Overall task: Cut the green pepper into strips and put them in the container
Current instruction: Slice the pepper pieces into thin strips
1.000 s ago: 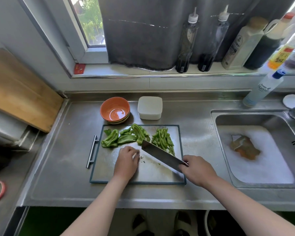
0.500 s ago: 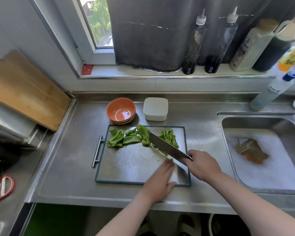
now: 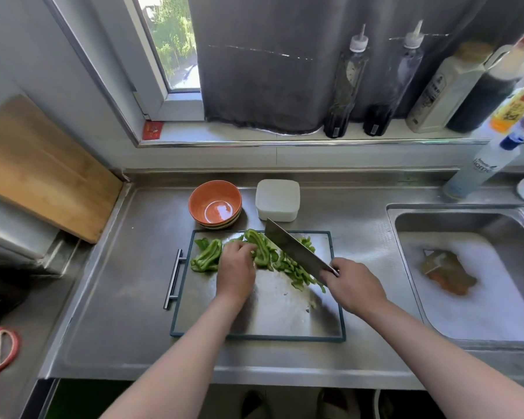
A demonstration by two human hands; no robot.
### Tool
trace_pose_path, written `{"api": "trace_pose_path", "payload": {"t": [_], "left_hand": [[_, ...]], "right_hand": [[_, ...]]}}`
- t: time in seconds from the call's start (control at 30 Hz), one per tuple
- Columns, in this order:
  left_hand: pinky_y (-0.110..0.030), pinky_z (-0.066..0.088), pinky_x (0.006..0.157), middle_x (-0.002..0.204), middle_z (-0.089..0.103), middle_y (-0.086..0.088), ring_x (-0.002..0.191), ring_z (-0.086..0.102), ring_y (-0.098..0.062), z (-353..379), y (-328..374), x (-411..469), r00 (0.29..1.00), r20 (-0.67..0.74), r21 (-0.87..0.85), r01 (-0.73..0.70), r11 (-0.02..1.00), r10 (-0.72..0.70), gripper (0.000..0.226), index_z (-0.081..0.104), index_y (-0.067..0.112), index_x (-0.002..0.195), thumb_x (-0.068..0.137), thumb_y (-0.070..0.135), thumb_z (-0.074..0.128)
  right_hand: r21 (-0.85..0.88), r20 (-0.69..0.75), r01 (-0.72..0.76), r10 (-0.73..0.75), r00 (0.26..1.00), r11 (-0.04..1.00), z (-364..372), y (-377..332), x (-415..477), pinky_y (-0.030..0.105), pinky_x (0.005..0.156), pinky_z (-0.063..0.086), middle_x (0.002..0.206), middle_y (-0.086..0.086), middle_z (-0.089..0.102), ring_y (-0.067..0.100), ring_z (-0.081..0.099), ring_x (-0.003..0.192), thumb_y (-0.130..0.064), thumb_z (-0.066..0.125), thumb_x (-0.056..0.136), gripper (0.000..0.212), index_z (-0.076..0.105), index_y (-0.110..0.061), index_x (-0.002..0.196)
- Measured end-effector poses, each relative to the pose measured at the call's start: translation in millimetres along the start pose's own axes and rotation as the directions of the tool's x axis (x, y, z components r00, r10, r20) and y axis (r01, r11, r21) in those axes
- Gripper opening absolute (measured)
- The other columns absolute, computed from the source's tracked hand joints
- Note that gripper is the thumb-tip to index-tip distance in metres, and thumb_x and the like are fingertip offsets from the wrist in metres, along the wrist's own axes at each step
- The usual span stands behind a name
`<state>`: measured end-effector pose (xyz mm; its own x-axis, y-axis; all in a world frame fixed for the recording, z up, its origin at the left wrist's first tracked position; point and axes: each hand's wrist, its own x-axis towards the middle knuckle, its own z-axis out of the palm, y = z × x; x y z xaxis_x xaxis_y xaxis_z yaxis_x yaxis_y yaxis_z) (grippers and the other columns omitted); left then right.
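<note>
The left hand (image 3: 236,269) curls its fingers onto the green pepper pieces (image 3: 262,251); cut strips (image 3: 298,276) lie between it and the right hand (image 3: 353,285), which grips the cleaver (image 3: 295,251).

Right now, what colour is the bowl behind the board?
The bowl is orange; the head view shows it.

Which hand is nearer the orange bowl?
Left. The left hand holds pepper pieces just in front of the orange bowl; the right hand grips the cleaver farther right.
</note>
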<state>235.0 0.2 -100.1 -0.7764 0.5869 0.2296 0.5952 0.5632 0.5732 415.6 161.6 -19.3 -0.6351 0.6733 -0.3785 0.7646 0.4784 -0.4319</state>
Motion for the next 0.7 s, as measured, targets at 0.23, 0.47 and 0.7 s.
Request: {"api": "trace_pose_path", "payload": {"t": [0.23, 0.47, 0.7], "left_hand": [[-0.04, 0.027, 0.112, 0.146, 0.047, 0.001, 0.137, 0.037, -0.025, -1.5, -18.5, 54.6, 0.891, 0.412, 0.388, -0.361, 0.848, 0.191, 0.062, 0.048, 0.031, 0.144, 0.089, 0.004, 0.056], [-0.037, 0.042, 0.087, 0.098, 0.064, 0.001, 0.096, 0.056, -0.023, -10.9, -40.4, 63.9, 0.918, 0.257, 0.148, -0.347, 0.926, 0.303, 0.013, 0.073, 0.019, 0.099, 0.086, 0.019, 0.071], [-0.027, 0.052, 0.083, 0.095, 0.064, 0.013, 0.093, 0.062, -0.01, -47.8, -32.1, 26.0, 0.792, 0.605, 0.005, 0.091, 0.996, -0.075, 0.021, 0.071, 0.025, 0.106, 0.086, 0.025, 0.065]], "right_hand": [[0.044, -0.035, -0.043, 0.045, 0.998, 0.998, 19.8, -22.5, 10.5, 0.031, 0.053, 0.034, 0.071, -0.003, 0.059, 0.019, 0.056, 0.067, -0.038, 0.052, 0.097, 0.029, 0.053, -0.02, 0.075], [0.071, -0.045, -0.052, 0.055, 0.997, 0.996, 28.2, -27.2, 14.0, 0.031, 0.054, 0.037, 0.071, -0.004, 0.058, 0.02, 0.057, 0.069, -0.039, 0.054, 0.098, 0.029, 0.054, -0.021, 0.076], [0.07, 0.015, 0.03, -0.031, 0.999, 0.997, 24.7, -42.8, 12.3, 0.033, 0.06, 0.043, 0.073, -0.003, 0.062, 0.019, 0.058, 0.07, -0.04, 0.055, 0.098, 0.027, 0.057, -0.021, 0.078]]}}
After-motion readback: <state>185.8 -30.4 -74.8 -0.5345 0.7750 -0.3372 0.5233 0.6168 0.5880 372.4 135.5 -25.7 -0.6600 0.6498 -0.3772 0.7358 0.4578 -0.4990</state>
